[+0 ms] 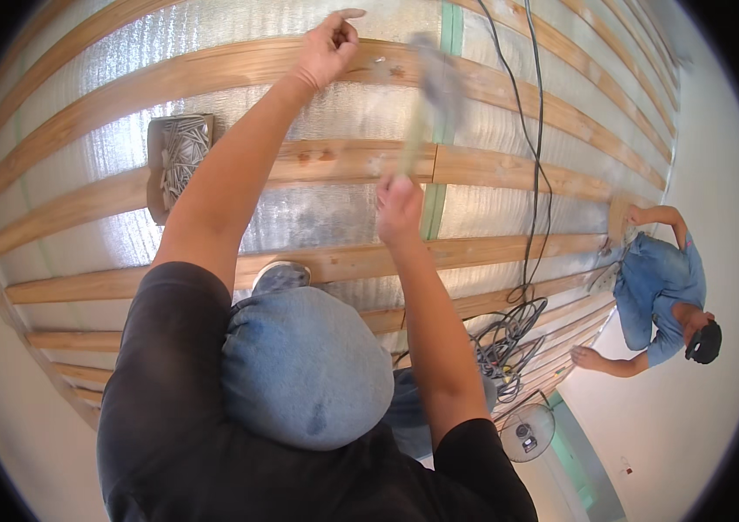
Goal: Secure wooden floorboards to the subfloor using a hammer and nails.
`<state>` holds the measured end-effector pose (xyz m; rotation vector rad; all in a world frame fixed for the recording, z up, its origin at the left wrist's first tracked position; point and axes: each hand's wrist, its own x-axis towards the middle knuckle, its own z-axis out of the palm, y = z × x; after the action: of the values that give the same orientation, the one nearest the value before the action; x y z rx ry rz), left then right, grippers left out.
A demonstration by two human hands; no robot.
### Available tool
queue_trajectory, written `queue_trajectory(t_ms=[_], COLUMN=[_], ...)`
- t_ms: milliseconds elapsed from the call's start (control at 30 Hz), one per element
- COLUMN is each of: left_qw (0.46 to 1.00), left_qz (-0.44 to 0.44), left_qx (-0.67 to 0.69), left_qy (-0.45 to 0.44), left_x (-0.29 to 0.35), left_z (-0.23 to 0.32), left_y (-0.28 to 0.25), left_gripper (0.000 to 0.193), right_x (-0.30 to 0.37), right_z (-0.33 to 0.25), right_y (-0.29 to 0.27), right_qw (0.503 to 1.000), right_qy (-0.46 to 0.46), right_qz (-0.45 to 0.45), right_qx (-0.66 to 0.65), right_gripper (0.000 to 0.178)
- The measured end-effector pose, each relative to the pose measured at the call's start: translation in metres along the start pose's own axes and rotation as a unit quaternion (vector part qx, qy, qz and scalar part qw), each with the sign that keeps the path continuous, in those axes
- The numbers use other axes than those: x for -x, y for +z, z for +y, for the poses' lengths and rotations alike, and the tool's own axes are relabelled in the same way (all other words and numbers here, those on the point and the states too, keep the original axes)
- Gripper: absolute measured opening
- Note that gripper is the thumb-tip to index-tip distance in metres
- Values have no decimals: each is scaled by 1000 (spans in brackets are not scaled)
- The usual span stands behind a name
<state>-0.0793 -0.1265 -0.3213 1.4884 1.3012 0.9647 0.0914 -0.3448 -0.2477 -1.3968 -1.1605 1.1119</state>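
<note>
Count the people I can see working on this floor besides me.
1. A co-worker in blue crouches at the right edge, hands on the wooden battens. Others may be out of view.

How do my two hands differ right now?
The left hand reaches far out, fingers pinched against a wooden batten; the right hand sits nearer, fisted round a hammer handle. The left holds nothing I can make out; the right's hammer is motion-blurred. Both are bare.
</note>
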Motion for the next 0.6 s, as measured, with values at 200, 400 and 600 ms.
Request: queue_trajectory(t_ms=[200,400,600], left_qw=[999,999,999], left_qz=[37,28,26], left_qx=[16,15,-11], left_qy=[36,17,23], left_x=[5,0,-2], left_z=[-24,-8,-24], left_y=[3,-3,-3], left_gripper=[38,36,34], right_x=[-24,-7,-32], right_z=[-36,-56,-14], right_y=[0,26,24], right_qw=[984,977,939], right_qy=[177,-188,341], right_qz=[-10,11,33], right_qx=[3,-103,-46], right_gripper=[58,60,50])
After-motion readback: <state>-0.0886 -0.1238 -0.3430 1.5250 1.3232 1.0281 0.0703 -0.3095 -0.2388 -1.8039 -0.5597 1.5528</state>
